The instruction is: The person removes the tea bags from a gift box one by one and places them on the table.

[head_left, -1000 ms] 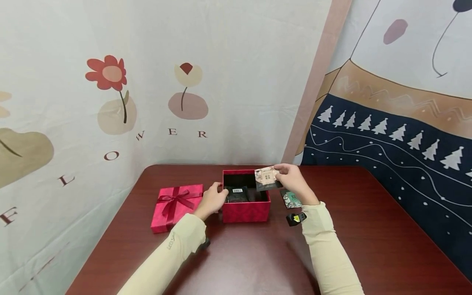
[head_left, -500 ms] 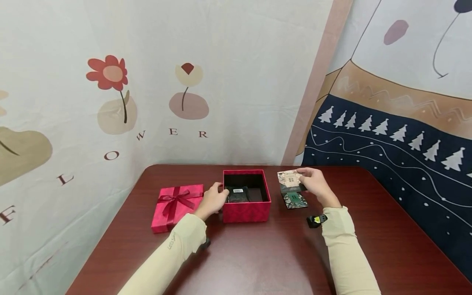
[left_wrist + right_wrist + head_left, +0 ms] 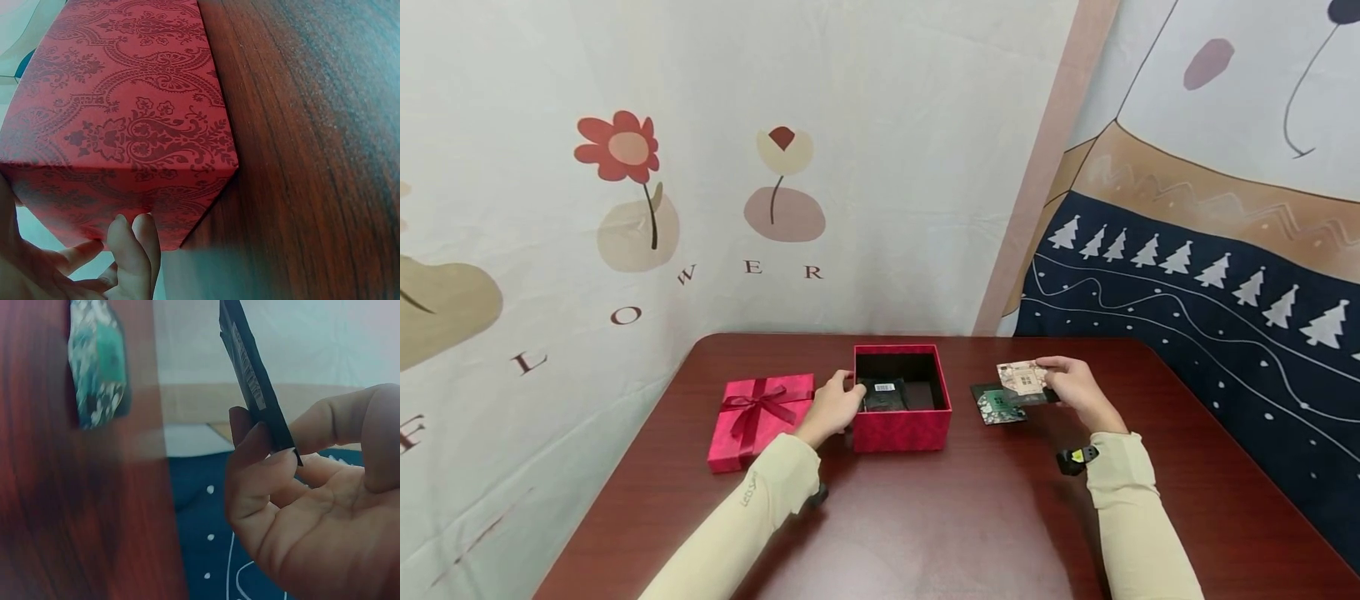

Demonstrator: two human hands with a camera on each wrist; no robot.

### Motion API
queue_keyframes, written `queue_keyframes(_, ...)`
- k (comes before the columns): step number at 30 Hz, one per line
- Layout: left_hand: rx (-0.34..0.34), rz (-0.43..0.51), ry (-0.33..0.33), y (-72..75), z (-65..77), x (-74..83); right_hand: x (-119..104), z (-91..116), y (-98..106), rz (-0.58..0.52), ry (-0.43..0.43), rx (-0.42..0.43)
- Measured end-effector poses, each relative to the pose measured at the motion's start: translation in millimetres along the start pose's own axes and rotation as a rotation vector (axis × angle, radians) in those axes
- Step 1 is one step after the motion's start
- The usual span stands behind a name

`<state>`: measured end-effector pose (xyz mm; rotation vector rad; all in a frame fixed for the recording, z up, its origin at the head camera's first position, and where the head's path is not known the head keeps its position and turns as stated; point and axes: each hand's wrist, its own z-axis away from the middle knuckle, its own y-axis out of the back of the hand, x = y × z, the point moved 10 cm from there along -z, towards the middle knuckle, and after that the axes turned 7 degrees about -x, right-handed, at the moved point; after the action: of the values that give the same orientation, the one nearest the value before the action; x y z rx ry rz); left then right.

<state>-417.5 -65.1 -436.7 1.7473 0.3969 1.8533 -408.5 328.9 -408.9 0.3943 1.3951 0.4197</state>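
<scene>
A red patterned gift box (image 3: 898, 432) stands without its lid in the middle of the table. Inside lie a black packet (image 3: 882, 398) with a white barcode label and another dark flat item. My left hand (image 3: 831, 407) holds the box by its left wall; in the left wrist view its fingertips (image 3: 128, 244) touch the patterned side. To the right of the box, my right hand (image 3: 1081, 392) pinches a flat square packet (image 3: 1022, 379), beige floral and black, by its edge. Edge-on in the right wrist view, this packet shows a dark back with a label. A green floral packet (image 3: 1000, 405) lies on the table, partly beneath it.
The red lid (image 3: 752, 433) with a dark red ribbon bow lies left of the box. Behind the brown table (image 3: 895, 525) hangs a pale flower-printed cloth (image 3: 910, 167). Another cloth (image 3: 1150, 317) with white trees hangs at the right.
My right hand has carried the beige packet rightward from over the box to above the green packet's right side. The left hand and the box have stayed in place.
</scene>
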Motion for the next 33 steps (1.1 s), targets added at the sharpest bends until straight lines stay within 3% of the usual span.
queue_keyframes(15, 0.031, 0.006, -0.008, 3.7, 2.4, 0.4, 22.0, -1.9, 14.8, 0.021, -0.005, -0.008)
queue_keyframes(33, 0.001, 0.007, -0.010, 2.5, 2.0, -0.7, 61.8, -0.2, 20.4, 0.019, -0.086, -0.014)
